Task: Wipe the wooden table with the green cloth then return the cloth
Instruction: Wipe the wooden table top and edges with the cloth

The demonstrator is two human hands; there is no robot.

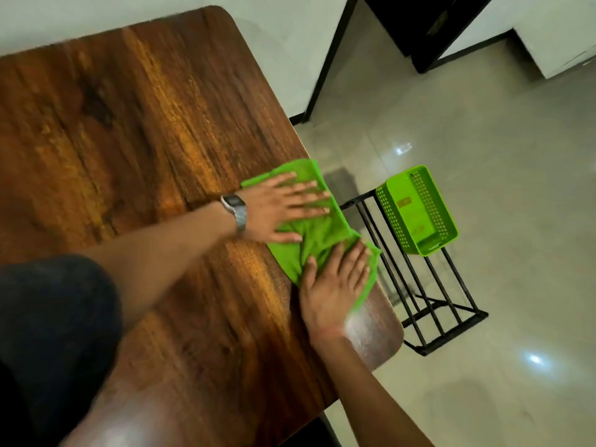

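Note:
The green cloth (317,235) lies spread and rumpled at the right edge of the wooden table (129,140), part of it hanging over the edge. My left hand (283,209), with a metal watch on its wrist, presses flat on the cloth's far part, fingers spread. Palm down, my right hand (332,285) rests on the cloth's near corner, its fingers apart too. Neither hand grips the cloth; both lie flat on it.
A green perforated plastic basket (416,209) sits on a black metal rack (429,301) beside the table's right edge. Pale glossy floor tiles (500,140) lie beyond. A dark doorway and black frame stand at the top right. My dark sleeve fills the lower left.

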